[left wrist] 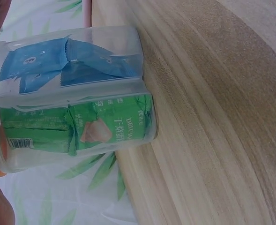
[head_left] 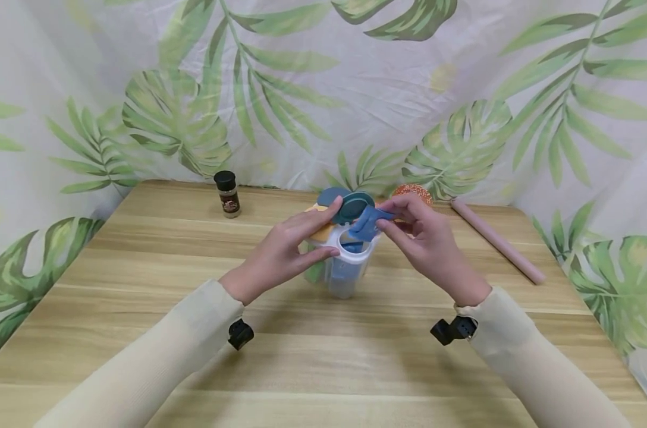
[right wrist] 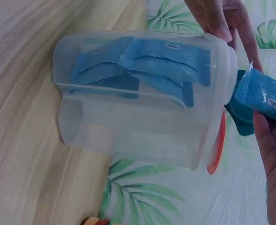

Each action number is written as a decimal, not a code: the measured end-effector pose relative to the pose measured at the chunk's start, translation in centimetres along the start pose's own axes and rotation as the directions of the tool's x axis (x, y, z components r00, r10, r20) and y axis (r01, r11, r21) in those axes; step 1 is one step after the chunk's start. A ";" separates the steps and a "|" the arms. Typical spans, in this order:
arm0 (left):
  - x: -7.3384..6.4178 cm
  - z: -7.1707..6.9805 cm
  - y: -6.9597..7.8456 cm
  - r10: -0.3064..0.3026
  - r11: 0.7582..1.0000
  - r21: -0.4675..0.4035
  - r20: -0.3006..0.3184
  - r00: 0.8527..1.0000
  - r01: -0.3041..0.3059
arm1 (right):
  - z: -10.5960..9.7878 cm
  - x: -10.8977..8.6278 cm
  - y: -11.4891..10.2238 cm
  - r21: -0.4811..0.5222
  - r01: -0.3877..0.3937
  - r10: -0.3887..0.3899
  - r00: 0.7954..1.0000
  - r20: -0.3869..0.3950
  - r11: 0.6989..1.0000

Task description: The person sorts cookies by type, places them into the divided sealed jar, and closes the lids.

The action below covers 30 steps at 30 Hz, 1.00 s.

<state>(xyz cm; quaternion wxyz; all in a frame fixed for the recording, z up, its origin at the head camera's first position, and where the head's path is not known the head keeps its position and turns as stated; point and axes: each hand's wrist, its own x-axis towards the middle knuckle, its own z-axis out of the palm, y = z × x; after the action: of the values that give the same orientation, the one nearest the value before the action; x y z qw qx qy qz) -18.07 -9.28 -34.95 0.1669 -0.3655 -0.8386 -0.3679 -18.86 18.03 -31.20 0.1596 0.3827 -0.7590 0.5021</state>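
Observation:
A clear plastic storage container with several compartments stands upright on the table. Its white top has a round opening, and a teal flip lid is raised behind it. My left hand holds the container's top, thumb at the white rim and fingers against the raised lid. Between thumb and fingers my right hand pinches a blue packet over the opening. More blue packets lie inside one compartment, and green packets fill the one beside it. Another compartment looks bare in the right wrist view.
A black-capped seasoning bottle stands at the back left of the wooden table. Behind my right hand sits an orange round thing with pale specks. A long pink rod lies at the right. Leaf-patterned cloth hangs behind.

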 end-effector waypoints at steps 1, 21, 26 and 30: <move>0.0 0.0 0.0 -0.001 1.000 -0.001 0.002 1.000 0.001 | 0.2 0.1 0.0 -0.024 0.005 -0.005 1.000 0.010 1.000; -0.2 0.3 -0.3 0.038 0.999 -0.013 -0.025 0.999 -0.038 | 1.5 -0.4 1.0 -0.249 0.176 -0.121 0.968 0.220 0.952; 0.0 0.3 -0.3 0.049 0.999 -0.016 -0.027 0.998 -0.050 | 1.2 -0.6 0.9 -0.284 0.211 -0.129 0.950 0.283 0.935; 0.0 0.3 -0.4 0.055 0.998 -0.019 -0.031 0.998 -0.055 | 1.1 -0.6 0.7 -0.330 0.250 -0.130 0.929 0.347 0.910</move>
<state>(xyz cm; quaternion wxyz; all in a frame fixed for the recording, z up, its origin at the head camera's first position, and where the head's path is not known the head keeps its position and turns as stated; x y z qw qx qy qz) -18.31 -9.23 -35.37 0.1863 -0.3843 -0.8219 -0.3769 -18.84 17.47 -32.50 0.1532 0.4943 -0.8138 0.2644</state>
